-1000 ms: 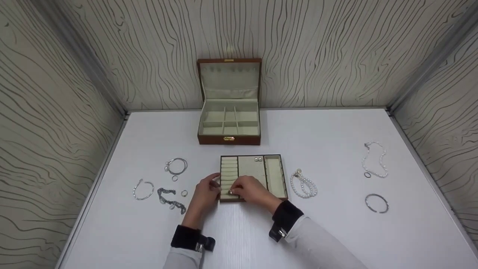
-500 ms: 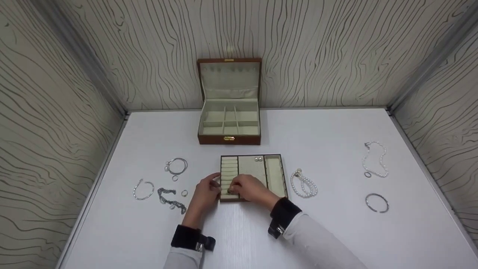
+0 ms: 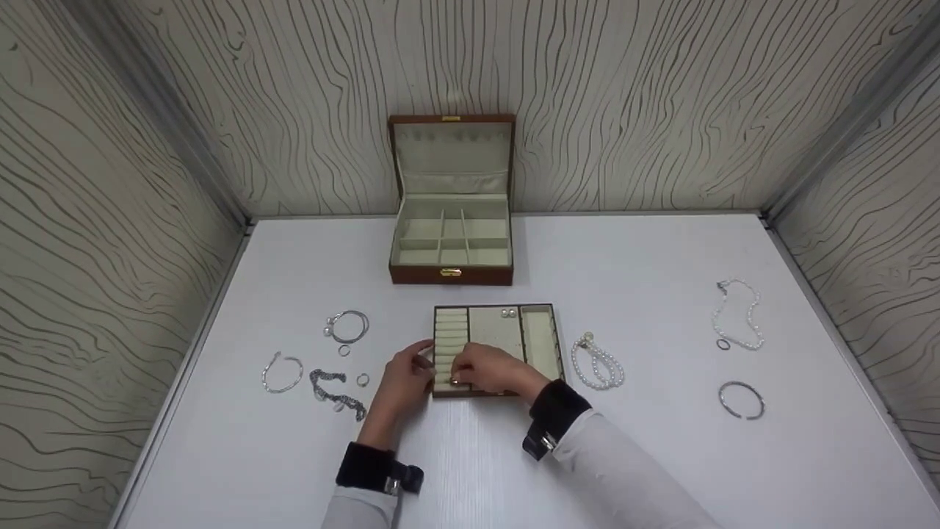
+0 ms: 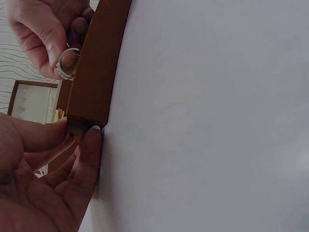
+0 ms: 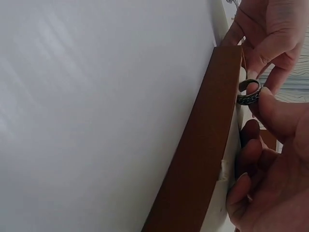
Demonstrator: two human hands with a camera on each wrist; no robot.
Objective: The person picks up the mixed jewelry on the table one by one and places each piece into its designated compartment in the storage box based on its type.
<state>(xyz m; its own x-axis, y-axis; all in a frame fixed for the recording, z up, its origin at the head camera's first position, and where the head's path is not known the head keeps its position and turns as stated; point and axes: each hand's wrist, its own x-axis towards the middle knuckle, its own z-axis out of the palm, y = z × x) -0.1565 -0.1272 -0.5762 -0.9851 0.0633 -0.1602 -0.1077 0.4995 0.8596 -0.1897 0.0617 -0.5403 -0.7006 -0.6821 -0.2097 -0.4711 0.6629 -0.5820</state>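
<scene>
Between thumb and index finger my right hand [image 3: 490, 367] pinches a ring [image 5: 248, 100], a wide band with a dark patterned outside. The ring stands upright at the near end of the cream ring rolls [image 3: 450, 339] in a brown jewelry tray [image 3: 493, 306]. Its lower edge dips behind the tray wall in the left wrist view. My left hand [image 3: 404, 380] grips the tray's near left corner, thumb at the top rim and fingers against the side. Two pearl earrings [image 3: 508, 313] sit on the tray's middle pad.
Behind the tray stands an open brown jewelry box [image 3: 451, 276] with divided compartments. Left lie bracelets [image 3: 282, 375], a chain [image 3: 338, 399] and two rings [image 3: 363, 380]. Right are a pearl bracelet [image 3: 598, 364], a pearl necklace [image 3: 750, 312], another ring [image 3: 722, 344] and a bangle [image 3: 742, 400].
My right hand and wrist have shifted slightly left and turned a little, with the ring still at the near ring rolls. My left hand stays at the tray's corner.
</scene>
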